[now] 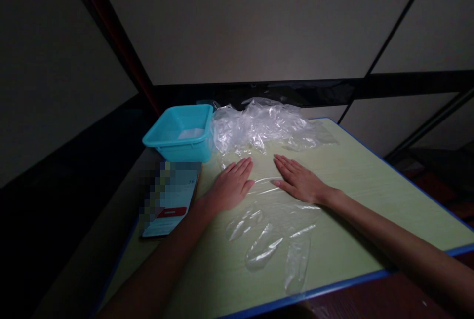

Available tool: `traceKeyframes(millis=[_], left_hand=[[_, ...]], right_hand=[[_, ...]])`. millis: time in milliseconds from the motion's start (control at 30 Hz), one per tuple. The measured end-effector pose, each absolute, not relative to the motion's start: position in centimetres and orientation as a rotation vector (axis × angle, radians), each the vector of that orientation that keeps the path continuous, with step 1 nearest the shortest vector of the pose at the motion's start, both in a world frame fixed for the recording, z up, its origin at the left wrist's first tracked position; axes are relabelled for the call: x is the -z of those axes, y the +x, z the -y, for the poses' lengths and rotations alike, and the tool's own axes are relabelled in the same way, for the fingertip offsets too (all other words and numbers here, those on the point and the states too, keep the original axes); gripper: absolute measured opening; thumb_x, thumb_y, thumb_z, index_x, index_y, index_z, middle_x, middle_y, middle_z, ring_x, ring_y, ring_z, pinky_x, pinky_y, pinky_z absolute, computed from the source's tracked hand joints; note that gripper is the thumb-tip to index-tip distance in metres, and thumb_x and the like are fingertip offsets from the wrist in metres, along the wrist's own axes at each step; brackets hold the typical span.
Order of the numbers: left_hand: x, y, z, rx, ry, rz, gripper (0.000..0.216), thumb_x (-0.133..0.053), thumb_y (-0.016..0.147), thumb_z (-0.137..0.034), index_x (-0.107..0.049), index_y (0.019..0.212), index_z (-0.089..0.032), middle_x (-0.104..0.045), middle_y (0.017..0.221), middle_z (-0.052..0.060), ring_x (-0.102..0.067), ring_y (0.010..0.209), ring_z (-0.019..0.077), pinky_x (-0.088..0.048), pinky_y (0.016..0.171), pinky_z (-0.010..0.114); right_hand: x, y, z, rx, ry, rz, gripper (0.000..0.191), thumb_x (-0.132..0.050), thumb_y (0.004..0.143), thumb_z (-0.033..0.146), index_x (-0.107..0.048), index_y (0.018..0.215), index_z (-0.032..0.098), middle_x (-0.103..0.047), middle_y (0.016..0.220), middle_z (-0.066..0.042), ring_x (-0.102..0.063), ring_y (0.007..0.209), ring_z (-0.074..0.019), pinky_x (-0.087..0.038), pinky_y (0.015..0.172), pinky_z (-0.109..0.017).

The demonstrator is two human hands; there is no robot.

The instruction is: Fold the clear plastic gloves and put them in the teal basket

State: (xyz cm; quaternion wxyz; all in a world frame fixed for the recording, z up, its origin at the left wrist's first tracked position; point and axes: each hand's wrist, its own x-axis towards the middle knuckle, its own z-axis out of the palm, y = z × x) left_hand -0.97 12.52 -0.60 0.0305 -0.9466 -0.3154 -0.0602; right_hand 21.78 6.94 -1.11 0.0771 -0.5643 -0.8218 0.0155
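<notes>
A clear disposable plastic glove (274, 235) lies spread on the table, its finger parts pointing to the near edge. My left hand (233, 183) rests flat at the left of the glove's far end, fingers stretched out. Across from it, my right hand (299, 179) lies flat too, at the right side of that end, thumb apart from the fingers. A gap separates the two hands, with shiny creases of film between them. Beyond them is a crumpled heap of clear plastic gloves (259, 124).
A turquoise plastic basin (176, 143) stands at the back left, with something whitish inside. In front of it lies a phone (172, 205) with its screen lit, partly blurred out. The pale green table (370, 180) has a blue edge; panelled walls rise behind.
</notes>
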Motion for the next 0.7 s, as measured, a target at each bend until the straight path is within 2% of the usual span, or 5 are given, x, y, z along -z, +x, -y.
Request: traceKeyframes(millis=[333,500,700], left_hand=[[0.8,-1.1,-12.8,0.189,-2.904,0.948,0.046,-0.026,0.092,-0.029,-0.028,0.134,-0.010,-0.028,0.143,0.012,-0.022,0.132,0.0184,-0.021,0.106,0.034],[1.1,-1.1,-13.0,0.184,-2.913,0.953,0.047,-0.025,0.092,-0.029,-0.025,0.135,-0.008,-0.025,0.144,0.013,-0.020,0.133,0.0182,-0.019,0.106,0.034],[1.1,-1.0,-13.0,0.184,-2.930,0.983,0.049,-0.026,0.092,-0.029,-0.023,0.136,-0.008,-0.022,0.145,0.013,-0.017,0.134,0.0194,-0.018,0.107,0.035]], right_hand=[[1.6,27.2,-6.4,0.017,-1.848,2.329,0.070,-0.013,0.088,0.060,-0.023,0.140,0.015,-0.026,0.143,-0.011,-0.021,0.132,-0.0230,-0.024,0.106,-0.043],[1.6,27.6,-6.5,-0.001,-1.866,2.307,0.071,-0.011,0.089,0.058,-0.029,0.138,0.010,-0.027,0.143,-0.013,-0.022,0.132,-0.0233,-0.024,0.106,-0.042],[1.7,27.6,-6.6,0.024,-1.835,2.306,0.068,-0.014,0.088,0.059,-0.026,0.139,0.015,-0.026,0.144,-0.010,-0.021,0.132,-0.0239,-0.023,0.106,-0.043]])
